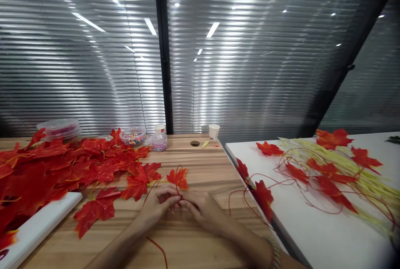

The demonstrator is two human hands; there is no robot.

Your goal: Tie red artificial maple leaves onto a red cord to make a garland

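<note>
My left hand (pixel 158 204) and my right hand (pixel 200 208) meet over the wooden table, fingertips close together. Both are closed in a pinch on a thin red cord (pixel 177 183), which rises in a small loop above the fingers. Exactly how the cord runs between the fingertips is hidden. Just behind the hands lies a red-orange artificial maple leaf (pixel 183 176). More red cord (pixel 159 247) curves along the tabletop near my left forearm. To the left of my left hand are other artificial maple leaves (pixel 136 185).
A large leaf pile (pixel 40 173) and a white board (pixel 46 224) fill the left side. Bead containers (pixel 133 136) and paper cups (pixel 214 132) stand at the back, near a table hole (pixel 195 143). On the right, a white table (pixel 300 235) bears corded leaves and pale yellow strands (pixel 353 169).
</note>
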